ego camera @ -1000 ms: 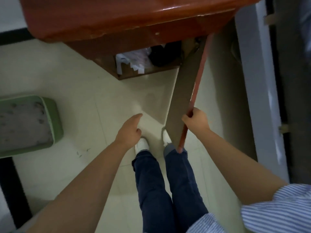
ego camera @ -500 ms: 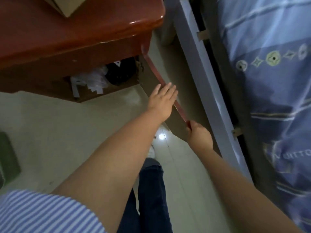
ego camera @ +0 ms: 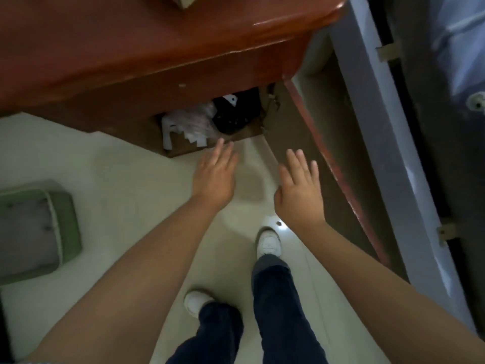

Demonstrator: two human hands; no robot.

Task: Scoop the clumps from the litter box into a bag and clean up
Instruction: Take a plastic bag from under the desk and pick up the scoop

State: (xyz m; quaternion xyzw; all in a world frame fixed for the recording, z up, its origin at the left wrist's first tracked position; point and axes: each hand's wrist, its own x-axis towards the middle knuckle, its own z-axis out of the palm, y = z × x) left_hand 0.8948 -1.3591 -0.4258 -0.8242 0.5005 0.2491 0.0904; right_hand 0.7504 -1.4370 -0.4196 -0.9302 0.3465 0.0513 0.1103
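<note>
Litter box [ego camera: 39, 232] sitting on floor at far left, grey litter inside, untouched. Left hand [ego camera: 214, 177] and right hand [ego camera: 299, 190] both reaching, fingers straight and spread, holding nothing, toward open cabinet [ego camera: 210, 127] under desk, likely seeking a bag among the white and black bundles; door [ego camera: 315, 166] standing swung wide.

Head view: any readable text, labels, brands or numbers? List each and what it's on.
None readable.
White papers in the open cabinet: any print too blurred to read.
Blue bedding at right: pattern only, no legible letters.
Green litter box, white shoes: no markings visible.
</note>
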